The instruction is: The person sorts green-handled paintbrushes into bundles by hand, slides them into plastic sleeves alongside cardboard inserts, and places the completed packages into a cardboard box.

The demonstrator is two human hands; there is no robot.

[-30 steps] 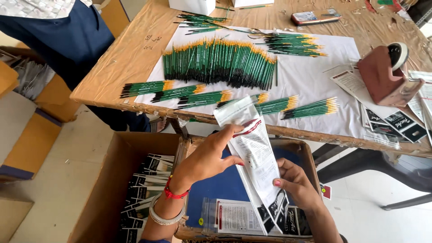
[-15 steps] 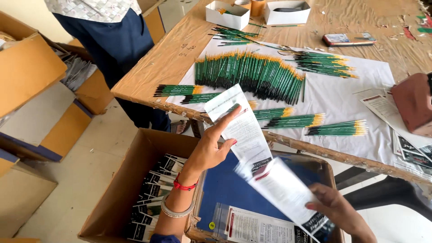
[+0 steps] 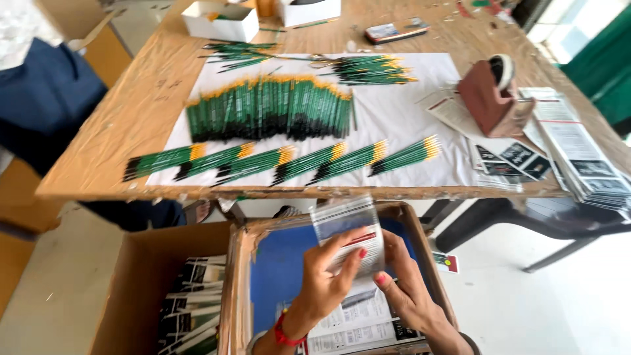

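My left hand [image 3: 325, 279] and my right hand [image 3: 406, 284] together hold a clear plastic packet [image 3: 348, 230] with a printed card inside, above a cardboard box with a blue lining [image 3: 282, 269]. More printed packets [image 3: 358, 322] lie in that box under my hands. On the wooden table [image 3: 118, 144] beyond, several small bundles of green paintbrushes [image 3: 282, 161] lie in a row on white paper [image 3: 394, 112], with a big spread of loose green brushes [image 3: 269, 108] behind them.
A second cardboard box [image 3: 164, 289] at the lower left holds packed brush packets. A reddish tape dispenser [image 3: 490, 98] and stacks of printed cards [image 3: 578, 151] sit at the table's right. White boxes [image 3: 220, 20] stand at the back. A person in dark blue clothing [image 3: 52, 98] is at the left.
The view has swung to face the table squarely. My hands have come down and together over the blue-lined box, and both now grip the packet that the left hand held up before.
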